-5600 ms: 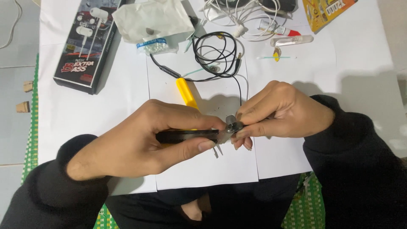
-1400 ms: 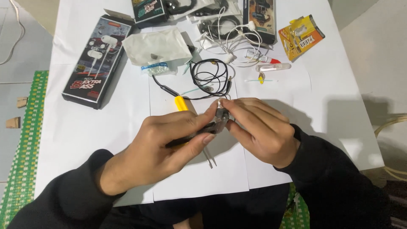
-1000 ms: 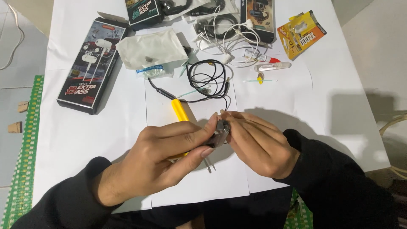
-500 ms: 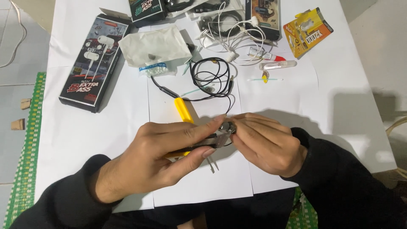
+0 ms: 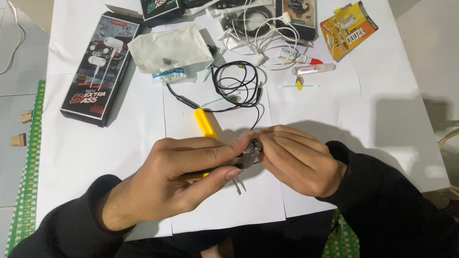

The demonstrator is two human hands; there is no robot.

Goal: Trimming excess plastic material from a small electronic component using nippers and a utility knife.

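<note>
Head view: left hand grips pliers; right hand pinches black wire at jaws, near worktop front edge; squeeze gently.

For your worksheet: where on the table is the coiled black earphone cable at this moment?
In the head view, the black earphone cable lies coiled on the white sheet just beyond the left hand and right hand, right of the white pouch.

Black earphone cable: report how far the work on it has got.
Done: the black earphone cable lies unpacked and coiled on the white paper. In hand: the left hand squeezes yellow-handled pliers on something tiny that the right hand steadies; it is too small to identify. Left: glue tube untouched.
</note>
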